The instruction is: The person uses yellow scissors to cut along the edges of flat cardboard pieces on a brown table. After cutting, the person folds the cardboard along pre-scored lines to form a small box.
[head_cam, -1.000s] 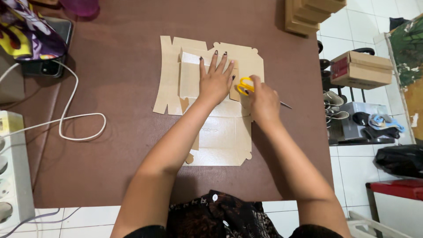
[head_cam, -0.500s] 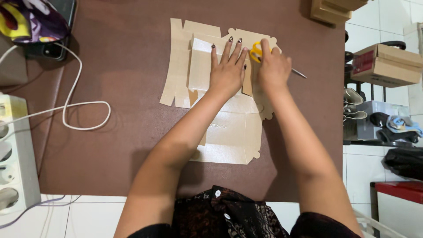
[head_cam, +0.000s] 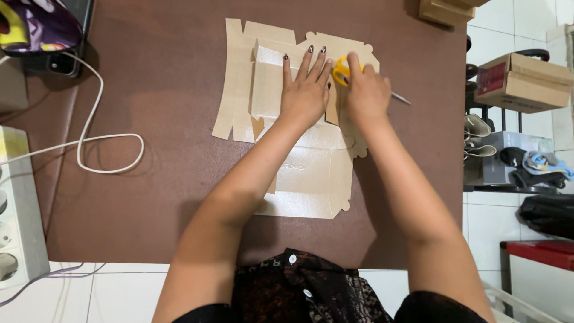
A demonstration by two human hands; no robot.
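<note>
Nearest the wearer, a dark patterned garment (head_cam: 299, 293) is seen at the near edge of the brown worktop (head_cam: 149, 209). Beyond it, a flattened, die-cut cardboard box blank (head_cam: 311, 173) is laid flat on the worktop, its far panels reaching toward the worktop's far edge. On the far half of the blank the left hand (head_cam: 306, 96) is pressed flat, fingers spread and nothing grasped. Just right of it, and touching it at the thumb side, the right hand (head_cam: 366, 96) is closed around yellow-handled scissors (head_cam: 342, 69); a thin metal tip shows right of the fist, so how far the blades are parted cannot be told. The step in hand is judged to be working a fold or edge of the blank with the tool while the sheet is pinned. Left of the blank a white cable (head_cam: 107, 152) is looped; farther left a power strip (head_cam: 18, 209) lies. Beyond the blank's far right corner, stacked cardboard (head_cam: 445, 9) is seen.
</note>
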